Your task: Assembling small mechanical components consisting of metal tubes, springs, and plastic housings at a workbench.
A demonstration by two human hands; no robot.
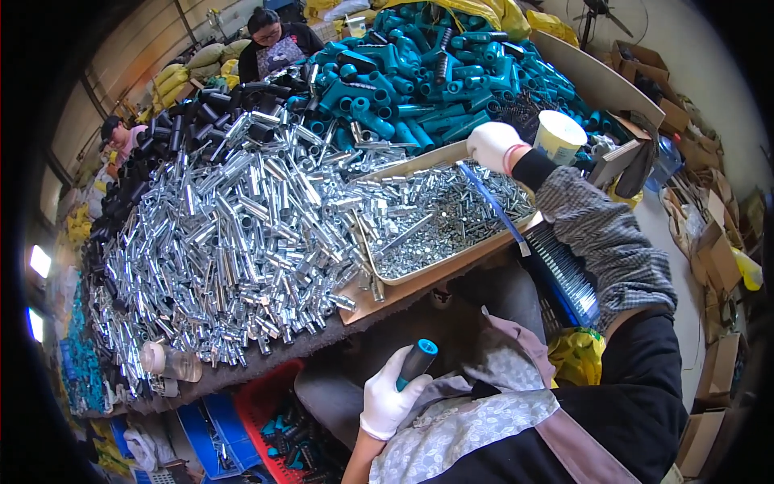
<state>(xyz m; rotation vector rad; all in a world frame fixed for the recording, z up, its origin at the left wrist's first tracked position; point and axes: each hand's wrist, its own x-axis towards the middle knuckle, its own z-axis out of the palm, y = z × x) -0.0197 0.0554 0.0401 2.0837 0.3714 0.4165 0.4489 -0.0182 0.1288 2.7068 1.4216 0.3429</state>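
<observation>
My left hand (385,403), in a white glove, is wrapped round a black and teal plastic handle (419,361) above my lap. The handle's open end, with a bright blue inside, points up. My right hand (493,148), also gloved, is closed over the far right rim of a tray (395,280). Whatever its fingers hold is hidden. Small metal parts (451,214) fill that tray, and a blue strip (492,202) lies across it. Beside my right hand are a white tub (559,135) and a heap of dark springs (516,113).
Shiny metal tubes (234,218) cover the table's left side. Teal handles (411,81) are piled at the back, black sleeves (173,133) at the far left. A blue box of metal rods (564,270) stands right, a red crate (274,419) below. Two people (278,48) sit beyond.
</observation>
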